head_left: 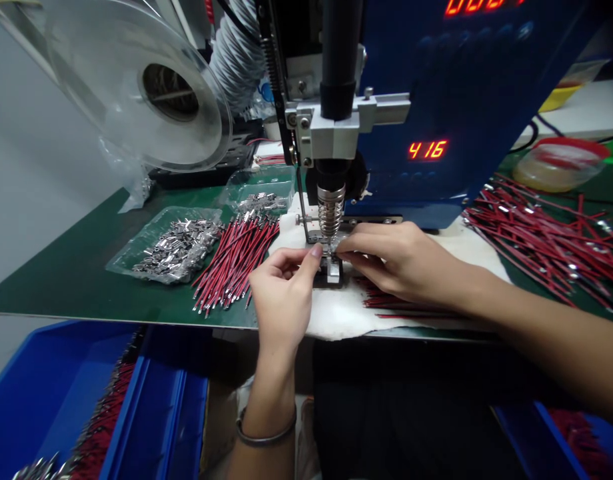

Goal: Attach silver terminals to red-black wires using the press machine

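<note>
Both hands meet under the spring-wrapped tip of a soldering machine (331, 200). My left hand (284, 287) is closed, thumb and forefinger pinched at the left side of a small metal fixture (333, 270). From the right, my right hand (394, 257) pinches at the same spot, fingertips just below the tip. Whatever small pieces they hold are hidden by the fingers. Red and black wires (406, 303) lie on the white cloth (331, 320) beneath my right hand. Left of my left hand is a bundle of red and black wires (239, 260) with bare ends.
A clear tray of small metal parts (179, 243) stands at the left, another clear tray (261, 190) behind it. Wires with metal ends (546, 240) are heaped at the right, near a round tub (561, 163). A large reel (136, 80) overhangs the left. Blue bins (151, 400) sit below the table edge.
</note>
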Demonstrator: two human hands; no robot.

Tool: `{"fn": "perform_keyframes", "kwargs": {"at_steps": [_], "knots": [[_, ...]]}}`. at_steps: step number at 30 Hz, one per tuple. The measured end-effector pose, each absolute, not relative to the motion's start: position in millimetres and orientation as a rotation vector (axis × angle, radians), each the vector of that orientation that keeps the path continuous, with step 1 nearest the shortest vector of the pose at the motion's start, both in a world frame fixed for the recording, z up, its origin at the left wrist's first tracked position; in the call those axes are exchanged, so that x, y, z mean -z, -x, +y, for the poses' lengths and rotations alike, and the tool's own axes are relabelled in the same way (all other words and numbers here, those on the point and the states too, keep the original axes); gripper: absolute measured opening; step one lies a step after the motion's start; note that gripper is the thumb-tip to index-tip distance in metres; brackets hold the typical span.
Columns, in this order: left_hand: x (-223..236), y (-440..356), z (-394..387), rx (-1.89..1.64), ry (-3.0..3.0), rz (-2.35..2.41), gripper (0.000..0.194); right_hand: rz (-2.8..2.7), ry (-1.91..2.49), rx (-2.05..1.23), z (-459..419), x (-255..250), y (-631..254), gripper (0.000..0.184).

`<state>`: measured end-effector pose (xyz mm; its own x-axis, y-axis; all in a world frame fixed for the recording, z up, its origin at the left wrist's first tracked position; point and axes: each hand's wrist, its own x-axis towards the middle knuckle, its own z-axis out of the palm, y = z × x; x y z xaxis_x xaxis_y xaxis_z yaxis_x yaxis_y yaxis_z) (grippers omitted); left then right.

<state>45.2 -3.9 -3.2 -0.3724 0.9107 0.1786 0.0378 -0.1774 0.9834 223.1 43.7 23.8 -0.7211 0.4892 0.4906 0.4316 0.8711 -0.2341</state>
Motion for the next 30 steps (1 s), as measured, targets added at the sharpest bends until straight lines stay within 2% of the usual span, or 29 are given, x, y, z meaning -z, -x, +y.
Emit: {"fn": "perform_keyframes", "kwargs": {"at_steps": [9, 21, 30], "knots": [[3.2, -44.9, -3.7, -1.62, -1.159, 1.394, 0.028, -2.485, 0.675, -0.062, 41.7, -25.3, -221.7, 0.018], [3.9, -42.7, -4.6, -1.594, -1.193, 1.394, 0.028, -2.497, 0.694, -0.064, 41.1, -25.3, -222.4, 0.019], [3.4, -43.5, -5.1, -1.583, -1.214, 1.404, 0.029, -2.541, 0.719, 0.063, 39.1, -26.1, -223.0, 0.022]]}}
